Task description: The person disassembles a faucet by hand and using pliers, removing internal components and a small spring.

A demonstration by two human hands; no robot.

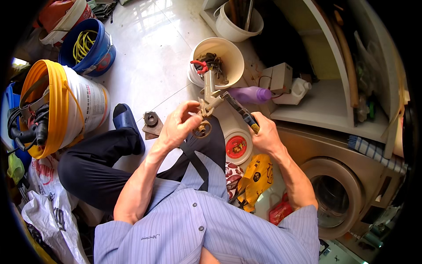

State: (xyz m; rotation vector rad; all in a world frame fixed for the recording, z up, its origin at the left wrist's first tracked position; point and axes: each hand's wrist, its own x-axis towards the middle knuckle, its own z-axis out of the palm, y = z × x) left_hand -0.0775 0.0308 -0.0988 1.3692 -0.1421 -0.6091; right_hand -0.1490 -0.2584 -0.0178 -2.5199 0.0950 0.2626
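Observation:
A worn metal fitting [210, 103] sits in front of me, with a pale arm reaching up and a round brass-coloured ring at its near end. My left hand [179, 126] pinches it from the left with bent fingers. From the right, my right hand [265, 135] is wrapped round a pair of pliers [239, 108] with dark jaws and a yellow-and-dark handle. The jaw end meets the fitting's right side; whether it grips is too small to tell. Just beyond, a red handle [199, 67] overlaps a cream bucket [237, 59] of dark metal pieces.
To the left stand a yellow-rimmed bucket [94, 99] of tools and a blue bucket [107, 57] with yellow cable. A purple bottle [249, 95] lies beyond my right hand. A washing machine [303, 138] stands right. A round lid [246, 138] and a yellow bag [257, 180] lie nearby.

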